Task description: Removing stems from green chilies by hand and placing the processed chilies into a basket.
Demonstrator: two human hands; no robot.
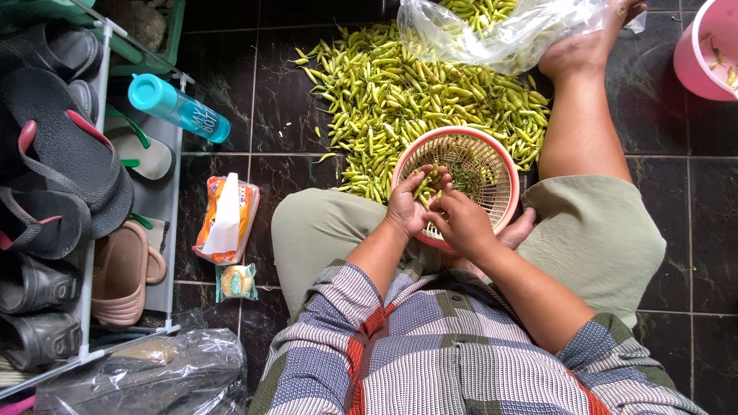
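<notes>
Seated on dark tiled floor (292,84), legs folded around a round pink plastic basket (496,165) resting between the knees. Step in hand, judged from the pose: stripping stems from small green chillies one by one over the basket. Left hand (410,204) curled at the basket's near-left rim, fingers closed on a few chillies (427,187). Right hand (463,223) just beside it, touching the left fingertips, pinched shut on what appears to be a stem or chilli tip, though too small to confirm. Green trimmings (463,178) lying in the basket bottom. Main heap of chillies (415,96) spread on the floor just beyond the basket, within easy reach of both hands. Clear plastic bag (500,31) with more chillies at far centre, against a bare foot (584,46). Pink bucket (711,50) at far right. Shoe rack (92,192) with sandals at left, a teal bottle (177,107) on it; tissue packet (227,219) near the left knee. Next move likely calls for a firm pinch and twist, then a reach to the heap.
</notes>
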